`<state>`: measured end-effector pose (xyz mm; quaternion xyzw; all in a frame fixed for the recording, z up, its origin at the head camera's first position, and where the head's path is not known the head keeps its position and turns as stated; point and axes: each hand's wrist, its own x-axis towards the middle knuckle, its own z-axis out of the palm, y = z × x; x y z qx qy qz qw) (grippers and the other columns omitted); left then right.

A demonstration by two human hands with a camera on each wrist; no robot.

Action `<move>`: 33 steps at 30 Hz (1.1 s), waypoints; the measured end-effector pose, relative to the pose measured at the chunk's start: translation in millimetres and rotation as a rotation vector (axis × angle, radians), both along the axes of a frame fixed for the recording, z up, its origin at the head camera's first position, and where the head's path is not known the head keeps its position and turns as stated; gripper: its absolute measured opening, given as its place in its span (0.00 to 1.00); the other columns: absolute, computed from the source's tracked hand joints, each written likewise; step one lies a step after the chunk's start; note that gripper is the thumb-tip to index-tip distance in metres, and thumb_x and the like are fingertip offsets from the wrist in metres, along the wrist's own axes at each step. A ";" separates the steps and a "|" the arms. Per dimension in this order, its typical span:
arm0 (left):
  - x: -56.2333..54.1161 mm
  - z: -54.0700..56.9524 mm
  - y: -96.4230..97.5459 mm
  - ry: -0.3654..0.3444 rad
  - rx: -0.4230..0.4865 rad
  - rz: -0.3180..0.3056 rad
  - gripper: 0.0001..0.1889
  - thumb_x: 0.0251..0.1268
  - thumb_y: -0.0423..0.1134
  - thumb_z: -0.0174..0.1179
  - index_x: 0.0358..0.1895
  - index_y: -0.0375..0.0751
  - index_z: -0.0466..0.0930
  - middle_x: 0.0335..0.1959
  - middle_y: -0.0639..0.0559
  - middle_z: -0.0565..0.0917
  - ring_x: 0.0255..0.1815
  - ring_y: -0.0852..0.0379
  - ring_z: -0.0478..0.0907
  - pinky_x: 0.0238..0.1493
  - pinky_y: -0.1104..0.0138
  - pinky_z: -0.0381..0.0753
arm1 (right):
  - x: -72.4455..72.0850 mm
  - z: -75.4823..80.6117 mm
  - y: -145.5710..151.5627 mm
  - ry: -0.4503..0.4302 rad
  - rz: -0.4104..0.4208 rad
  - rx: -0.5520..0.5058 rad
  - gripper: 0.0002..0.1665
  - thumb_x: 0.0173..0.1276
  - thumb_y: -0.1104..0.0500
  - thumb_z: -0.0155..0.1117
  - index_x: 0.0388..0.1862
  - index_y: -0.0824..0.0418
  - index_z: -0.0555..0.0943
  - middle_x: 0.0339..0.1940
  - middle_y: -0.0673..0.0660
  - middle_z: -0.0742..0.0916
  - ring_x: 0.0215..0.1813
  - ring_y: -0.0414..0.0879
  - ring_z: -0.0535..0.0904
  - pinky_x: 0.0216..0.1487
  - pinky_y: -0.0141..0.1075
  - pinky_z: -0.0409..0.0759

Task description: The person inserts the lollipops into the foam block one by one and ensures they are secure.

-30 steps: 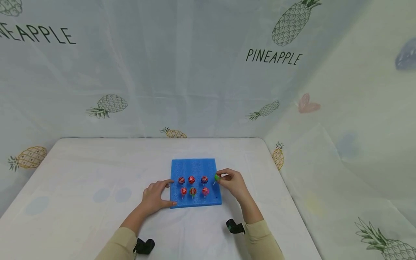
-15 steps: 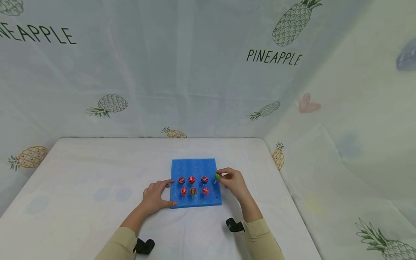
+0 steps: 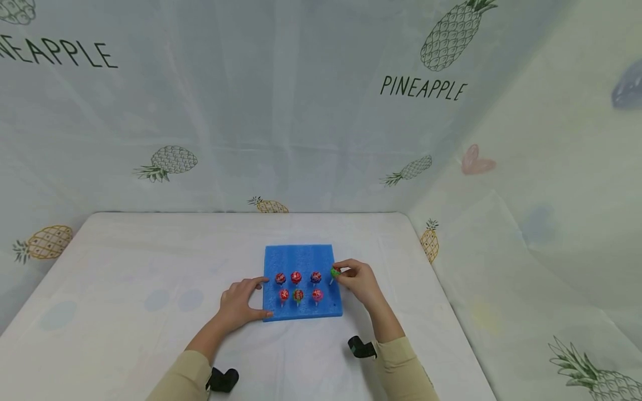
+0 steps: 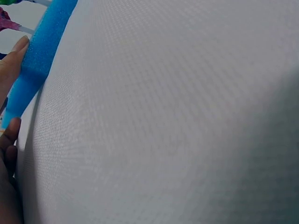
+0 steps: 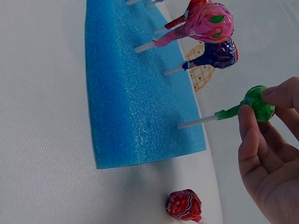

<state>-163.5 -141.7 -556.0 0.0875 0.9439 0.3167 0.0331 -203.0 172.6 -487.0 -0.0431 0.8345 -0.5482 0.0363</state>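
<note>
A blue foam board (image 3: 298, 256) lies on the table with several wrapped lollipops standing in it in two rows, among them a pink one (image 5: 212, 23) and a dark blue one (image 5: 217, 53). My right hand (image 3: 361, 281) pinches the head of a green lollipop (image 5: 260, 103) between thumb and fingers at the board's right side. The lower end of its white stick meets the foam. At the board's left edge my left hand (image 3: 237, 303) rests with thumb and index finger spread, touching the foam; in the left wrist view the thumb (image 4: 14, 58) lies against it.
A red wrapped lollipop (image 5: 184, 205) lies on the white table beside the board, seen only in the right wrist view. Black wrist-worn devices (image 3: 223, 380) sit at both sleeves. A pineapple-print curtain (image 3: 301, 111) hangs behind the white-covered table (image 3: 150, 250).
My right hand and the green lollipop have shifted very slightly. My left hand and the board stay in the same place.
</note>
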 end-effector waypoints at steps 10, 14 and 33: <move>-0.1 0.8 0.6 -0.003 0.003 0.000 0.46 0.41 0.63 0.74 0.67 0.51 0.69 0.53 0.52 0.76 0.57 0.45 0.67 0.50 0.47 0.63 | 0.3 0.9 -1.4 -0.010 -0.009 -0.008 0.14 0.60 0.69 0.70 0.45 0.66 0.86 0.34 0.60 0.87 0.30 0.43 0.78 0.29 0.34 0.75; -0.5 -0.4 0.4 -0.007 0.001 0.002 0.46 0.41 0.63 0.75 0.67 0.51 0.69 0.53 0.52 0.76 0.57 0.45 0.66 0.50 0.48 0.63 | -0.1 -1.8 -1.1 -0.005 -0.005 -0.006 0.13 0.59 0.70 0.70 0.45 0.66 0.85 0.34 0.61 0.87 0.29 0.44 0.78 0.29 0.34 0.75; 1.4 1.3 1.0 0.008 -0.002 0.003 0.45 0.41 0.62 0.75 0.66 0.50 0.70 0.52 0.51 0.77 0.56 0.45 0.68 0.49 0.49 0.64 | -0.4 -9.3 0.0 0.016 0.026 0.045 0.12 0.60 0.69 0.69 0.44 0.62 0.87 0.34 0.59 0.85 0.32 0.48 0.77 0.30 0.35 0.74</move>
